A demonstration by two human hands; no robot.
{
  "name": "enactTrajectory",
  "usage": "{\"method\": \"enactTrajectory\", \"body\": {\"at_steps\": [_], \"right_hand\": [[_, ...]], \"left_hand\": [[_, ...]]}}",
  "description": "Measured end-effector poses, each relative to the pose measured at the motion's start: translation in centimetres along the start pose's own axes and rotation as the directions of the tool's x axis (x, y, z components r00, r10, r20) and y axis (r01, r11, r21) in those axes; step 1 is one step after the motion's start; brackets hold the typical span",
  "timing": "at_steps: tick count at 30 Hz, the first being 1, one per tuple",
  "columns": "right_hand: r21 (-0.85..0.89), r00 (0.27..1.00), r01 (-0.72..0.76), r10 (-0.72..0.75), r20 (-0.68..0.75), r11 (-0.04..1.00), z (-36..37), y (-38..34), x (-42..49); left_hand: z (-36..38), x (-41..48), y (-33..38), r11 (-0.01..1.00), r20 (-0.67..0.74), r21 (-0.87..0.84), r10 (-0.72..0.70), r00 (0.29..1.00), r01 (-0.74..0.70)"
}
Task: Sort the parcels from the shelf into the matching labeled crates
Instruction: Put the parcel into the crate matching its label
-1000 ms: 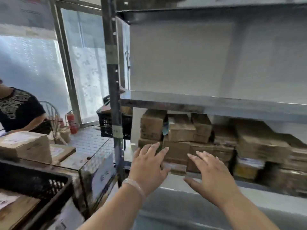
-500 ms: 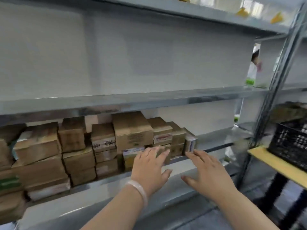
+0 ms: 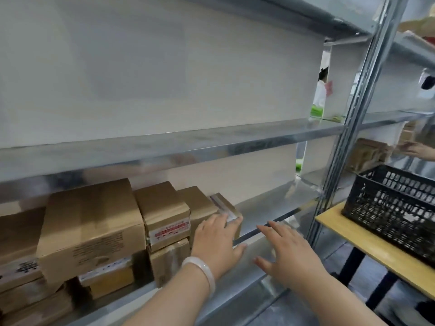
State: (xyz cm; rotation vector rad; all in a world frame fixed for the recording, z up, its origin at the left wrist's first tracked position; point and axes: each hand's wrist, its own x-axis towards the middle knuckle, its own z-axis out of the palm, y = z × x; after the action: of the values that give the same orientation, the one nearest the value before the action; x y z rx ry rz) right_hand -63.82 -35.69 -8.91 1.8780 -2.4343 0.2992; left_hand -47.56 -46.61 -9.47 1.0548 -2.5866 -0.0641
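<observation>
Brown cardboard parcels are stacked along the left half of a metal shelf (image 3: 270, 208). A large box (image 3: 91, 229) stands beside a smaller parcel with a red-and-white label (image 3: 164, 215). At the right end of the row sits a small taped parcel (image 3: 224, 207). My left hand (image 3: 216, 245), a pale bangle on its wrist, rests with spread fingers against the front of that last parcel. To its right, my right hand (image 3: 286, 252) hovers open over the shelf's front edge and holds nothing. A black plastic crate (image 3: 395, 208) stands at the right.
The crate sits on a yellow-topped table (image 3: 367, 245) with black legs, right of the shelf's upright post (image 3: 350, 128). The shelf board above (image 3: 164, 147) overhangs the parcels. Another person's hand (image 3: 416, 150) and more boxes show at the far right.
The view has swung right along the shelf, from its left end to its right end. Both hands stayed open and moved closer to the shelf; the left one now touches the end parcel.
</observation>
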Motion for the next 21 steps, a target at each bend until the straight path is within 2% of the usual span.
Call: {"method": "enactTrajectory", "body": {"at_steps": [9, 16, 21], "right_hand": [[0.098, 0.996, 0.024, -0.032, 0.079, 0.995, 3.9, 5.4, 8.8], [0.16, 0.954, 0.234, -0.259, 0.154, 0.959, 9.8, 6.3, 18.1], [0.24, 0.9, 0.313, -0.367, 0.233, 0.919, 12.8, 7.0, 24.5]], "left_hand": [[5.1, 8.1, -0.5, 0.995, 0.086, -0.056, -0.073, 0.994, 0.078], [6.4, 10.8, -1.2, 0.961, 0.018, -0.09, -0.26, 0.965, 0.26], [6.5, 12.0, -0.9, 0.912, -0.018, -0.162, -0.385, 0.923, 0.378]]}}
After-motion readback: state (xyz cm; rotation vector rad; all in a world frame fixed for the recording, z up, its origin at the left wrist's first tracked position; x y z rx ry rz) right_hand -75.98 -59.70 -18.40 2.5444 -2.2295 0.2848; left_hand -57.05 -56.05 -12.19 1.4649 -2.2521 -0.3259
